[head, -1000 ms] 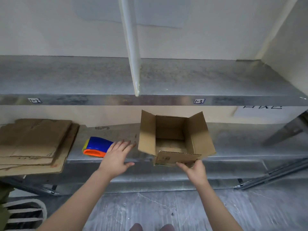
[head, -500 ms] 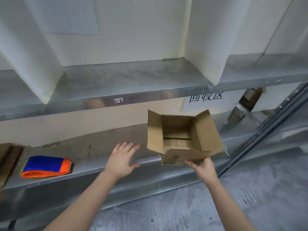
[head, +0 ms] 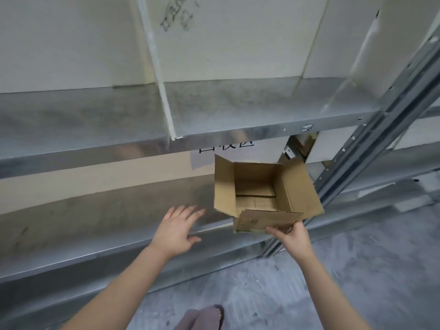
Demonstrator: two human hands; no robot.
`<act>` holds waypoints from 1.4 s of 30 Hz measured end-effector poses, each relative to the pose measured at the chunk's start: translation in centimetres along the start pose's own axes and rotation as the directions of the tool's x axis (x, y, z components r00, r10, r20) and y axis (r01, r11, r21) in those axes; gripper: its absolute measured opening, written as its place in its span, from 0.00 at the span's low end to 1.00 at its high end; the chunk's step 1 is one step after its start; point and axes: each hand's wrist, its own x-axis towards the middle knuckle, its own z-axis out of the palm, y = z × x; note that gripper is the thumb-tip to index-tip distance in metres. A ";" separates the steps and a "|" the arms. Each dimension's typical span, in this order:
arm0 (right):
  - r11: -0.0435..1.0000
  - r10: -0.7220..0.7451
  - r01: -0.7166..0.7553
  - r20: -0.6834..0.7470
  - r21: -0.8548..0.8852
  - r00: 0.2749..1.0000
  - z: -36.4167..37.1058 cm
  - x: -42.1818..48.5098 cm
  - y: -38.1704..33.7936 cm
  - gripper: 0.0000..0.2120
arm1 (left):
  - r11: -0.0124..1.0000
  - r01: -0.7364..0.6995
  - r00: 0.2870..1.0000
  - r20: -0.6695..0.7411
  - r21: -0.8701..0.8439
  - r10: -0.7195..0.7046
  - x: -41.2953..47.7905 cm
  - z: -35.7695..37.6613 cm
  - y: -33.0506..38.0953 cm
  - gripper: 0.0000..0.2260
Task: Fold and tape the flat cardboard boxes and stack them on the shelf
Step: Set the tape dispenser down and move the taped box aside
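I log this as a storeroom or warehouse bay, not a home. Galvanised steel racking: upper deck [head: 238, 101], lower deck [head: 95, 222], carried on a punched metal upright [head: 371, 148] at right. A thin white divider [head: 164, 96] splits the upper deck into bins. Small label tag [head: 306, 127] on the shelf lip, unreadable. Printed paper sign [head: 226, 146] taped to the back wall, half hidden by the lip. Bare grey concrete floor [head: 357, 270], scuffed. Marker scrawl [head: 176, 17] on a white panel up top
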 end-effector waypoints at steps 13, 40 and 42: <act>0.998 0.069 -0.069 0.024 -0.012 0.997 -9.0 12.0 3.7 0.21 | 0.946 0.031 0.997 0.075 -0.322 -0.007 15.2 1.9 10.4 0.36; 0.919 0.169 -0.221 -0.181 -0.327 0.969 -7.2 10.0 5.2 0.31 | 0.908 0.245 0.965 0.177 -0.340 -0.194 15.9 4.8 17.7 0.28; 0.849 0.049 -0.078 -0.070 -0.523 0.996 -6.9 8.6 5.0 0.28 | 0.972 0.135 0.985 0.133 -0.191 -0.110 14.3 4.6 16.9 0.28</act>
